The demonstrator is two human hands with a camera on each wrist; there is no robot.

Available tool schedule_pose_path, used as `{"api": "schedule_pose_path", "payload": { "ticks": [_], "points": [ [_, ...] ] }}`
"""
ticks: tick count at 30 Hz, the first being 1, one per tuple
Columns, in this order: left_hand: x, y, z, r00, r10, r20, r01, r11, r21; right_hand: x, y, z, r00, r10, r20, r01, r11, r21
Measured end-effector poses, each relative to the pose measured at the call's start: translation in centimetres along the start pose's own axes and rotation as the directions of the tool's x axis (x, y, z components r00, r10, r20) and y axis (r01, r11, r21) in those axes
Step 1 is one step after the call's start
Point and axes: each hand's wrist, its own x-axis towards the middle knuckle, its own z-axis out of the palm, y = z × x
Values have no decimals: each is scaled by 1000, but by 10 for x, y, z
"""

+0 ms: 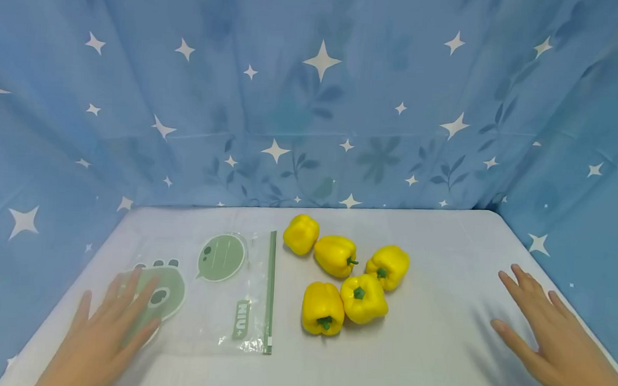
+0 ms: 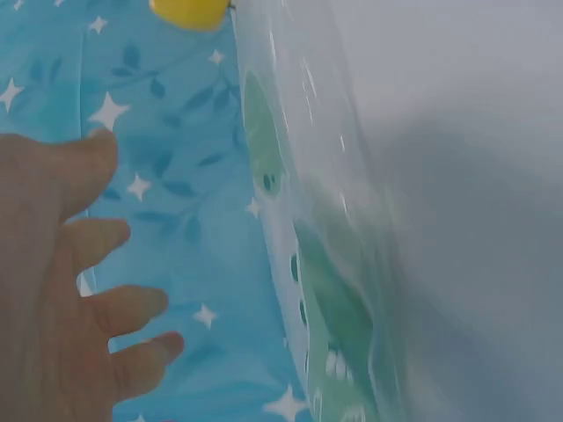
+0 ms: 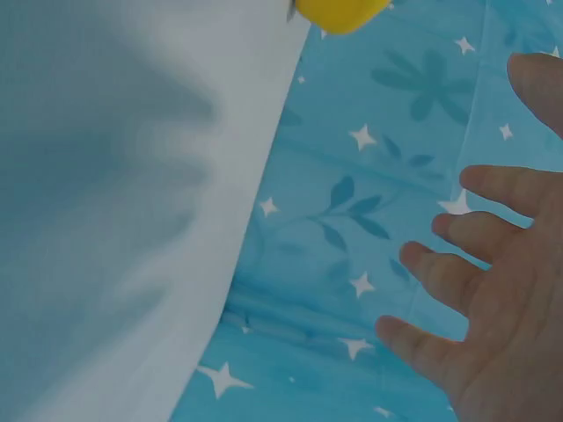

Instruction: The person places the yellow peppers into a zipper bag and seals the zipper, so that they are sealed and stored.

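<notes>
A clear zip bag [image 1: 218, 316] with green cartoon print and a green slider strip [image 1: 270, 296] lies flat on the left of the white table. My left hand [image 1: 105, 328], fingers spread, is over the bag's left part and overlaps its printed figure; it holds nothing. To the right of the bag sit several yellow bell peppers [image 1: 363, 298], grouped near the middle, with green stems on most. My right hand [image 1: 553, 340] hovers over the table's right side, fingers extended and holding nothing, its shadow on the cloth. In the left wrist view the bag [image 2: 334, 272] shows beside the spread fingers.
A blue curtain [image 1: 318, 117] with white stars and leaf prints stands behind the white table [image 1: 426, 362] and along both sides. The table's back edge runs just behind the peppers. One yellow pepper [image 3: 341, 10] peeks in at the top of the right wrist view.
</notes>
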Motion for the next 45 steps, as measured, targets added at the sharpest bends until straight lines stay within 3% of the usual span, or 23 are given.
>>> {"api": "schedule_pose_path", "payload": {
  "ticks": [3, 7, 11, 16, 22, 29, 33, 38, 45],
  "points": [
    [8, 8, -1, 996, 40, -79, -42, 999, -27, 5, -6, 1, 999, -14, -33, 15, 1000, 26],
    [20, 19, 3, 977, 106, -185, -116, 993, -39, 15, -18, 2, 995, -51, -88, 56, 997, 61],
    [28, 33, 8, 972, 111, -208, -126, 990, -59, 22, -34, 1, 993, -62, -102, 73, 992, 102],
    [34, 58, 9, 987, 55, -153, -78, 986, -148, 28, -52, 2, 991, -112, -79, 120, 987, 111],
    [41, 83, 10, 998, -10, -54, -3, 974, -228, 38, -68, 8, 967, -218, -131, 232, 967, 105],
    [47, 102, 28, 997, 10, -80, -37, 938, -345, 46, -88, 15, 967, -243, -81, 253, 957, 142],
    [53, 115, 38, 999, 11, -35, -24, 912, -410, 54, -97, 17, 964, -262, -39, 265, 950, 165],
    [61, 129, 47, 999, 37, -2, -34, 915, -403, 63, -108, 20, 951, -310, -1, 304, 934, 188],
    [70, 141, 50, 996, 74, -57, -90, 932, -350, 75, -121, 24, 923, -384, 7, 374, 904, 204]
  ]
}}
